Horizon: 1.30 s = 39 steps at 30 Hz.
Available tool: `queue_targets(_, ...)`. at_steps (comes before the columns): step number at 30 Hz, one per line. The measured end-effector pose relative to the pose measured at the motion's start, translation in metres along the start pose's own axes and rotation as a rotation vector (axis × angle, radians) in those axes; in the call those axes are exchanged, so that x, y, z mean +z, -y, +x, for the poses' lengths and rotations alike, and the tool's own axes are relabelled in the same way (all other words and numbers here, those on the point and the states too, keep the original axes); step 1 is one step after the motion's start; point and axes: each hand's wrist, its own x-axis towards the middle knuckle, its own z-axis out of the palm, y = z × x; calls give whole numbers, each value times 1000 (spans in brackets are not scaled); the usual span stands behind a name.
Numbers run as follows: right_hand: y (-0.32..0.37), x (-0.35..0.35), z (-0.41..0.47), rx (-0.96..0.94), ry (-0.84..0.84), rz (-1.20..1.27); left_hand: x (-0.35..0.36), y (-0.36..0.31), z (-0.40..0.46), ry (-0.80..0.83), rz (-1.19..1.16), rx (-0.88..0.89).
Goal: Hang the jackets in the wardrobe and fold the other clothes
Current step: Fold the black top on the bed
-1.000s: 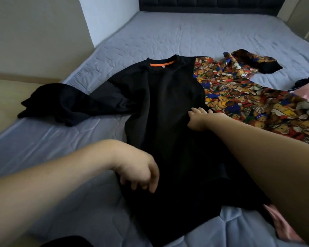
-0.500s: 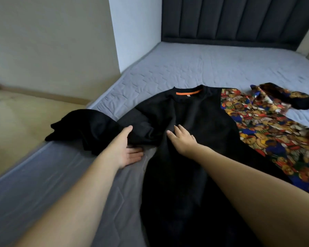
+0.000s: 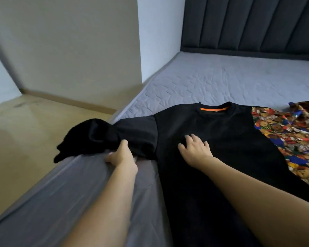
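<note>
A black long-sleeved top (image 3: 221, 136) with an orange neck tape lies flat on the grey mattress (image 3: 221, 82). Its left sleeve (image 3: 100, 136) stretches to the bed's left edge, bunched and hanging over it. My left hand (image 3: 120, 154) is at the sleeve's lower edge near the armpit, thumb on top and fingers under the fabric, gripping it. My right hand (image 3: 194, 147) presses flat on the chest with fingers spread. A bright bear-print garment (image 3: 289, 138) lies to the right, partly under the black top.
A dark padded headboard (image 3: 248, 24) stands at the far end of the bed. A beige floor (image 3: 25, 131) and wall lie to the left of the bed's edge. The far half of the mattress carries no clothes.
My left hand slid left along the sleeve and took hold of its lower edge. My right hand stays flat on the chest. The view has swung left and nearer.
</note>
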Motion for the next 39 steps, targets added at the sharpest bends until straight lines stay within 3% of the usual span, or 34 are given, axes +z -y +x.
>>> queue_targets(3,35,18,7,-186,187,-109,-7,-43,22,-145,-26,213)
queue_targets(6,37,22,9,-175,249,-78,-3,-81,44,-27,-24,49)
queue_targets(8,22,4,13,-141,262,239,5,-87,47,56,52,-30)
queue_targets(10,-3,-23,13,-15,208,572,30,-81,44,-48,140,142)
queue_targets(12,-36,-50,12,145,91,745,64,-65,26,-38,236,488)
queue_targets(13,-54,-62,12,236,60,834,81,-52,7,90,333,654)
queue_targets(15,-91,-87,14,393,84,1088,113,-16,-24,531,660,850)
queue_targets(17,-128,-109,19,451,106,1445,133,21,-43,947,1088,762)
queue_targets(19,-152,-125,22,428,48,1749,144,46,-49,1122,1304,584)
queue_targets(20,-159,-128,23,432,17,1816,147,54,-45,1089,1342,586)
queue_targets(24,-161,-104,27,503,-46,1822,149,54,-5,592,1605,991)
queue_targets(29,-140,-82,49,526,-213,1893,171,44,30,535,1810,1131)
queue_targets(32,-132,-86,66,529,-196,1931,201,52,35,518,1912,1212)
queue_targets(35,-134,-95,80,551,-211,1887,218,59,47,553,2049,1180)
queue_targets(37,-147,-98,90,643,-391,1839,220,48,62,393,2169,1312)
queue_targets(39,-162,-96,96,677,-557,1766,217,30,78,131,2238,1389)
